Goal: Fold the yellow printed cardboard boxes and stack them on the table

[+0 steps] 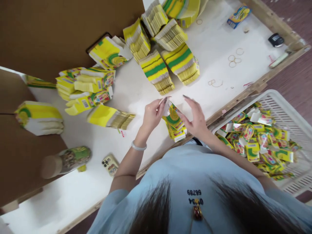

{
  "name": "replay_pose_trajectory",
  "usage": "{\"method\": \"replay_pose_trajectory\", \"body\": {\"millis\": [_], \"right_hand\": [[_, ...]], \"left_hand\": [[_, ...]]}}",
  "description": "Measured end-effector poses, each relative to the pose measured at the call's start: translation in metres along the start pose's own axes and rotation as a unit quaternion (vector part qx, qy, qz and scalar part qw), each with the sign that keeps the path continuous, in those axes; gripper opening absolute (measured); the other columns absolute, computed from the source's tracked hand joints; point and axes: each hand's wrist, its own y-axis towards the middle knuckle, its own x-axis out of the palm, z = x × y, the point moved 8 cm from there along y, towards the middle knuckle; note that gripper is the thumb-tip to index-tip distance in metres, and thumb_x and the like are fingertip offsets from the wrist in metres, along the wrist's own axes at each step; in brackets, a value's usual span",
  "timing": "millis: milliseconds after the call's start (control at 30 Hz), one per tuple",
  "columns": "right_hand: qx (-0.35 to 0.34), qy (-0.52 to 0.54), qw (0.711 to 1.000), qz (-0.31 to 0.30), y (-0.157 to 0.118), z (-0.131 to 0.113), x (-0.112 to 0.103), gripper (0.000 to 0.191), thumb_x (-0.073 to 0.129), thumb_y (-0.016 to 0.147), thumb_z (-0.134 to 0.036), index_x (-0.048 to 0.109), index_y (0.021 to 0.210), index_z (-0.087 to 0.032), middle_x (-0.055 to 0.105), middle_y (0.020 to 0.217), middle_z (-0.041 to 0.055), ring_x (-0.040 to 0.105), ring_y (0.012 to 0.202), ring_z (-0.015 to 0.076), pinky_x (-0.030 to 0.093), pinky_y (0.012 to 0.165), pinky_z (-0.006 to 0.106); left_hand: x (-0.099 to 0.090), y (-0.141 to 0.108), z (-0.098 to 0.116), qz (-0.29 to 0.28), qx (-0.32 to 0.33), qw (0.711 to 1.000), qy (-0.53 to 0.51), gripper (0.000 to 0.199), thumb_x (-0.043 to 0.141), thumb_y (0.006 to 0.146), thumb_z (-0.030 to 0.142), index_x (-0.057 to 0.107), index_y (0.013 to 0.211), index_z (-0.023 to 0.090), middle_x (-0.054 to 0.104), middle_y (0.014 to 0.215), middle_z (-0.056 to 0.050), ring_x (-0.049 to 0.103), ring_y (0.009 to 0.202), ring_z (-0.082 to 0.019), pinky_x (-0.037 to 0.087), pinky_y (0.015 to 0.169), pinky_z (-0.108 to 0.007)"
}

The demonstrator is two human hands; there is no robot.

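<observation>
My left hand (154,113) is closed, its thumb and fingers pinching the pale end flap of a small yellow-green carton (172,109). Close on the other side, my right hand (196,118) has its fingers apart; its thumb is at the carton's edge, and I cannot tell if it touches. Below both hands, a small pile of yellow cartons (179,134) lies by the table's front edge. Beyond them, stacks of flat yellow, green and grey cartons (158,72) stand on the white table. Another fanned stack (107,117) lies left of my left hand.
A white plastic basket (302,113) with many small cartons sits at the right, beside the table's wooden edge (258,83). Rubber bands (232,61), a blue box (239,15) and a black object (276,40) lie at the back right. A phone (110,164) and a jar (73,160) are at the left.
</observation>
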Motion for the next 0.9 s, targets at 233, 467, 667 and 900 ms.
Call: {"method": "replay_pose_trajectory", "body": {"millis": [233, 467, 667, 900], "right_hand": [[-0.025, 0.042, 0.998, 0.025, -0.001, -0.014, 0.014, 0.037, 0.053, 0.105, -0.044, 0.055, 0.139, -0.028, 0.076, 0.114, 0.0093, 0.076, 0.095, 0.0238, 0.063, 0.083, 0.035], [0.055, 0.050, 0.994, 0.084, -0.011, -0.003, -0.014, 0.045, 0.030, 0.109, -0.050, 0.061, 0.134, -0.031, 0.072, 0.129, 0.0092, 0.064, 0.132, 0.0282, 0.050, 0.116, 0.053], [0.149, 0.198, 0.965, 0.086, -0.012, 0.000, -0.008, 0.036, 0.046, 0.107, -0.053, 0.063, 0.125, -0.028, 0.077, 0.109, 0.0058, 0.074, 0.106, 0.0223, 0.059, 0.098, 0.040], [0.229, 0.262, 0.932, 0.102, -0.023, 0.009, -0.006, 0.032, 0.066, 0.099, -0.054, 0.058, 0.117, -0.028, 0.056, 0.062, -0.0088, 0.047, 0.045, 0.0099, 0.043, 0.047, 0.023]], "left_hand": [[0.000, -0.022, 0.034, 0.072, -0.069, 0.986, -0.134, 0.051, 0.041, 0.109, 0.056, 0.069, 0.134, 0.021, 0.079, 0.107, -0.009, 0.068, 0.077, -0.014, 0.055, 0.067, -0.024], [0.081, -0.054, 0.049, -0.090, 0.056, 0.967, -0.230, 0.093, 0.044, 0.099, 0.074, -0.004, 0.169, 0.036, 0.027, 0.173, -0.017, 0.038, 0.157, -0.037, 0.043, 0.123, -0.057], [0.088, -0.067, 0.045, -0.080, -0.022, 0.962, -0.261, 0.064, 0.039, 0.107, 0.059, 0.037, 0.160, 0.024, 0.055, 0.154, -0.018, 0.054, 0.143, -0.033, 0.045, 0.121, -0.053], [0.080, -0.080, 0.028, -0.023, -0.176, 0.931, -0.318, 0.053, 0.045, 0.105, 0.064, 0.062, 0.136, 0.024, 0.074, 0.124, -0.013, 0.070, 0.118, -0.030, 0.057, 0.108, -0.050]]}}
